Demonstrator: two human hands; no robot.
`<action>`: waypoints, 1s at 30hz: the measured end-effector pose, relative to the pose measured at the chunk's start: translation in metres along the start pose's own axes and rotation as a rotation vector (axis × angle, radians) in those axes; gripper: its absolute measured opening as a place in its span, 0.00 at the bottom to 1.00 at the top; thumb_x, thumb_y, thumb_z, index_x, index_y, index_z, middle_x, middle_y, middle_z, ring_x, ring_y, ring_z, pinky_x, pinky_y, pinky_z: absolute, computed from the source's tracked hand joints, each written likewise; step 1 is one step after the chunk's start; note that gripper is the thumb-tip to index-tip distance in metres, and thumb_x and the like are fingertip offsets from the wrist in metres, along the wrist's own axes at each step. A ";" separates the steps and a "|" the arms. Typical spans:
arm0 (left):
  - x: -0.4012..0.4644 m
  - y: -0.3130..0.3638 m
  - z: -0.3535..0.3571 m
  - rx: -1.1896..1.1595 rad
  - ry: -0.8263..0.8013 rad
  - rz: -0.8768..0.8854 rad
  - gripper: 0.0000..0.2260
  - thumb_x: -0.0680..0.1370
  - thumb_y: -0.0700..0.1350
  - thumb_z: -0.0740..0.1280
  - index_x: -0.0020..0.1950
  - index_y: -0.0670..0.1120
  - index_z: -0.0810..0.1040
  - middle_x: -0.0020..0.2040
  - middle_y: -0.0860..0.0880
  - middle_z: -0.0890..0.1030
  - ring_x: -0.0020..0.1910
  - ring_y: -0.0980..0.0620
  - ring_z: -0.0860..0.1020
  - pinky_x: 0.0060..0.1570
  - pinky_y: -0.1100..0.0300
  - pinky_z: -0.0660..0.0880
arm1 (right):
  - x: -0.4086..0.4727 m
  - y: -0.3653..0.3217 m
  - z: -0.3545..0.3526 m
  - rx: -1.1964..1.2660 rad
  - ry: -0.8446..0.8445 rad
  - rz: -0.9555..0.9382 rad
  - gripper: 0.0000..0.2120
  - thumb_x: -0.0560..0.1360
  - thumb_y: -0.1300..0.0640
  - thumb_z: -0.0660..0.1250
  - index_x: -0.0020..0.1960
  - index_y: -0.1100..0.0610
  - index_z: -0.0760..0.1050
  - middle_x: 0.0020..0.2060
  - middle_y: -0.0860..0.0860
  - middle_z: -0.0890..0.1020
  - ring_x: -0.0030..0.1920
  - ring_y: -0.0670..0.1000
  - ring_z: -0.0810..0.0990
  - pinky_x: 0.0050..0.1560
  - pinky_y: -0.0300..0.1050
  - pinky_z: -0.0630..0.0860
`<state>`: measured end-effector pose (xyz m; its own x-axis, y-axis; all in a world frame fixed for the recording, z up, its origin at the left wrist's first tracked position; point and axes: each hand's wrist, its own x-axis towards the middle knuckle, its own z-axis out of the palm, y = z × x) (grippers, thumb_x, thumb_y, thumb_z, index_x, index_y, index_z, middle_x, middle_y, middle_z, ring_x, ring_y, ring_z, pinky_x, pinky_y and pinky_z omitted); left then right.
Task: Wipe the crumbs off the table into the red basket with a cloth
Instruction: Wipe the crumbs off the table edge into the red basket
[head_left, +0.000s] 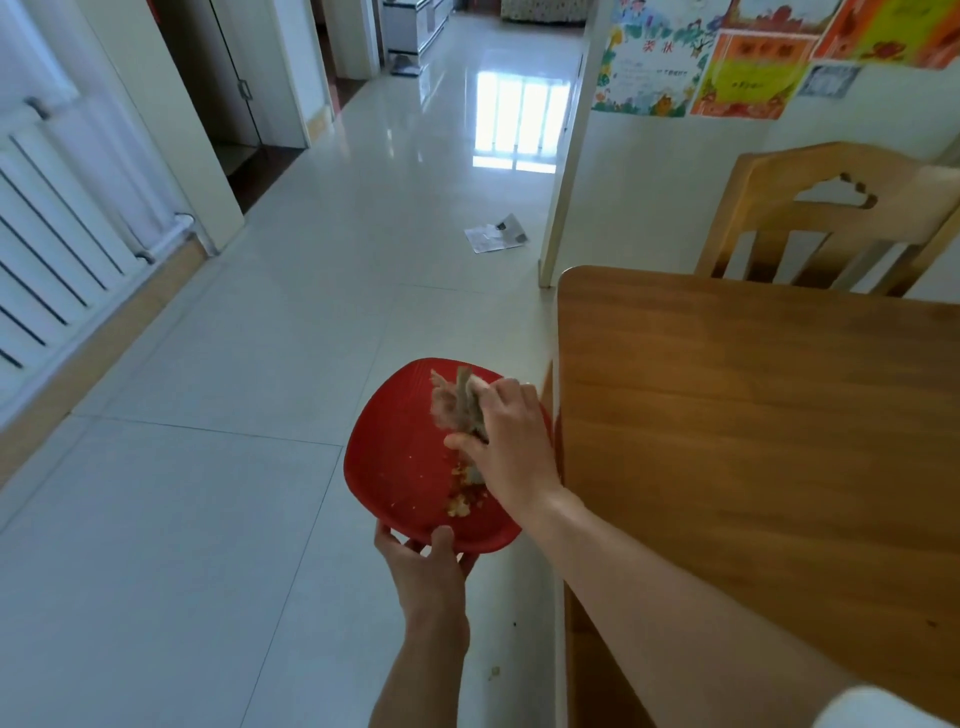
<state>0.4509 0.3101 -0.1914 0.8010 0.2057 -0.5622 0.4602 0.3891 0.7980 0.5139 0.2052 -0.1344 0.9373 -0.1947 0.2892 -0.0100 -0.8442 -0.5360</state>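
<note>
Head view: you stand at the left edge of the wooden table (753, 415).
Red basket (405, 457): held just off that edge; your left hand (426, 566) grips its near rim, thumb on top.
Cloth (460, 402): bunched in your right hand (511, 441), fingers curled round it, over the basket.
Crumbs (460, 499): heaped near the basket's near-right rim.
Risk: tilting the basket toward you could spill them; a crumb (493, 672) already lies on the floor.
Room: glossy tiled floor (208, 467), radiator (62, 249), wooden chair (831, 218), posters (737, 57), paper (496, 235) on the floor.

Wooden chair (831, 218), white radiator (62, 234), paper (496, 235) on floor.
</note>
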 end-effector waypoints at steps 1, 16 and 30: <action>0.001 0.002 -0.004 -0.003 0.001 0.003 0.35 0.78 0.29 0.62 0.79 0.55 0.57 0.67 0.38 0.73 0.60 0.38 0.79 0.35 0.59 0.82 | -0.002 -0.004 0.002 -0.008 -0.007 -0.005 0.24 0.74 0.53 0.70 0.68 0.54 0.70 0.56 0.50 0.74 0.59 0.50 0.68 0.65 0.46 0.70; -0.009 0.036 -0.017 -0.023 -0.063 0.030 0.33 0.79 0.31 0.63 0.79 0.53 0.59 0.66 0.41 0.74 0.58 0.39 0.80 0.33 0.61 0.82 | 0.001 -0.021 -0.041 1.017 0.014 0.648 0.12 0.75 0.48 0.68 0.54 0.53 0.80 0.51 0.52 0.83 0.54 0.53 0.81 0.57 0.52 0.79; -0.033 0.052 0.020 -0.076 -0.078 0.062 0.31 0.80 0.31 0.63 0.77 0.54 0.60 0.64 0.43 0.75 0.53 0.42 0.82 0.34 0.59 0.83 | -0.023 0.072 -0.124 0.813 0.346 0.715 0.16 0.80 0.55 0.59 0.51 0.35 0.79 0.58 0.46 0.78 0.57 0.51 0.79 0.52 0.50 0.81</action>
<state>0.4563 0.3054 -0.1272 0.8556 0.1618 -0.4916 0.3813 0.4452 0.8102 0.4486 0.0866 -0.0816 0.6596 -0.7358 -0.1534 -0.1562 0.0655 -0.9856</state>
